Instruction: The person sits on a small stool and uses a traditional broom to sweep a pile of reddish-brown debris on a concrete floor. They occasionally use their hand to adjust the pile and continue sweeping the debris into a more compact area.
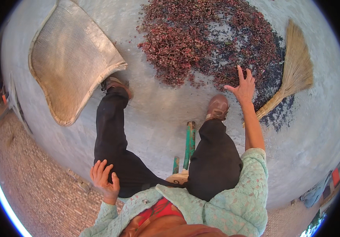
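My right hand (243, 87) reaches out with fingers spread and nothing in it, at the near edge of a heap of small dark red husks (174, 47) that look like Sichuan peppercorns. Beside and under this hand, small black grains (278, 112) lie scattered on the grey concrete. Just right of it is a straw hand broom (296, 65), its bound handle slanting toward my forearm. My left hand (106, 179) is at my left thigh in dark trousers, fingers loosely extended and holding nothing visible.
A large woven winnowing tray (71, 59) lies at the left, its corner by my left shoe (116, 86). My right shoe (218, 106) stands near the heap. Between my legs show green metal legs (189, 144) of a seat. Brick paving (39, 177) lies lower left.
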The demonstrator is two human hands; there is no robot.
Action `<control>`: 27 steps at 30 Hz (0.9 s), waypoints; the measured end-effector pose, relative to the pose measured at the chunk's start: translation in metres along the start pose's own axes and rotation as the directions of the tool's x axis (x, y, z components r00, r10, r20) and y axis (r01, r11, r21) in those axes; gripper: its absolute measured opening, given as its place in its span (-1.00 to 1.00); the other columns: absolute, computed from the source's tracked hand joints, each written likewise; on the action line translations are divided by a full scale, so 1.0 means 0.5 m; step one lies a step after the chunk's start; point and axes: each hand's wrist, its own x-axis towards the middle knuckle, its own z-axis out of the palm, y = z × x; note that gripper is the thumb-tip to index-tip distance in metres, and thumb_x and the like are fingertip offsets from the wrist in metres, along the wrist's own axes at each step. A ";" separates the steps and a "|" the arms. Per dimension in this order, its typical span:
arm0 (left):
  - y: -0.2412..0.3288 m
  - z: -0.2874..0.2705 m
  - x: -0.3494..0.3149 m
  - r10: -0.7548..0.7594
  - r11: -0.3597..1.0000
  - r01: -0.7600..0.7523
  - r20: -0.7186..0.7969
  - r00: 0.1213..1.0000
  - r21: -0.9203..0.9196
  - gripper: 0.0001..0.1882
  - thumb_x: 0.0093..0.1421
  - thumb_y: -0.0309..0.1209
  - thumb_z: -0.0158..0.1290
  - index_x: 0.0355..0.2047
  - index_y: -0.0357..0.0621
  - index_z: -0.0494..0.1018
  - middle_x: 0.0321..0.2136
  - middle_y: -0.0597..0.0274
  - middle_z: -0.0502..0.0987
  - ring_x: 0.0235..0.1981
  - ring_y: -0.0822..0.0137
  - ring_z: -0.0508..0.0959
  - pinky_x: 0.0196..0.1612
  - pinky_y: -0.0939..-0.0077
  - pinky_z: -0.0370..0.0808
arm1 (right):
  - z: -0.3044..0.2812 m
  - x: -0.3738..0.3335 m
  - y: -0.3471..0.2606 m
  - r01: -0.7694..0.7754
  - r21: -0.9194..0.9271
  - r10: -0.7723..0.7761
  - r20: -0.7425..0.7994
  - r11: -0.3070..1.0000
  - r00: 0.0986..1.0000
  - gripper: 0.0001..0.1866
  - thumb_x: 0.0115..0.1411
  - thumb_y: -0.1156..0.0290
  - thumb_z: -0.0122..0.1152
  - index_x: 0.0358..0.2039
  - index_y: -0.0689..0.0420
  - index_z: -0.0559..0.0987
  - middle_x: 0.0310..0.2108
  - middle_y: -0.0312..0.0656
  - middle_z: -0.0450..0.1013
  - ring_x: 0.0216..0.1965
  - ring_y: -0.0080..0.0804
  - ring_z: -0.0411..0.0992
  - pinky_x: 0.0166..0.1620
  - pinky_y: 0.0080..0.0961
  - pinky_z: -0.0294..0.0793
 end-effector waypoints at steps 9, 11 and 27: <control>0.006 -0.001 0.006 0.020 1.000 -0.020 0.003 1.000 0.018 -0.73 0.02 -0.35 -0.01 -0.30 -0.15 0.57 -0.08 0.12 0.55 0.06 0.03 0.43 0.20 0.06 0.15 | 0.074 0.029 -0.147 0.290 0.109 -0.284 -0.066 0.951 0.957 -0.41 -0.08 0.43 0.36 0.02 -0.16 0.44 -0.05 -0.19 0.30 -0.15 -0.19 0.38 -0.33 -0.28 0.55; 0.011 0.000 0.005 0.012 1.000 -0.012 0.003 1.000 0.029 -0.73 0.02 -0.34 -0.01 -0.30 -0.15 0.57 -0.08 0.12 0.55 0.07 0.03 0.43 0.20 0.06 0.15 | 0.080 0.050 -0.168 0.340 0.114 -0.328 -0.109 0.933 0.938 -0.55 -0.06 0.51 0.25 -0.10 -0.12 0.50 -0.17 -0.25 0.32 -0.22 -0.27 0.42 -0.36 -0.29 0.56; 0.018 -0.019 0.021 -0.040 0.996 0.037 0.035 0.999 0.080 -0.76 -0.01 -0.30 0.02 -0.36 -0.10 0.57 -0.11 0.15 0.55 0.05 0.05 0.43 0.21 0.04 0.11 | -0.110 0.417 0.106 -0.510 0.077 0.512 -0.013 0.857 0.859 0.28 -0.25 -0.43 0.32 0.39 -0.27 -0.12 0.35 0.10 -0.14 0.28 0.30 -0.05 0.15 0.26 0.15</control>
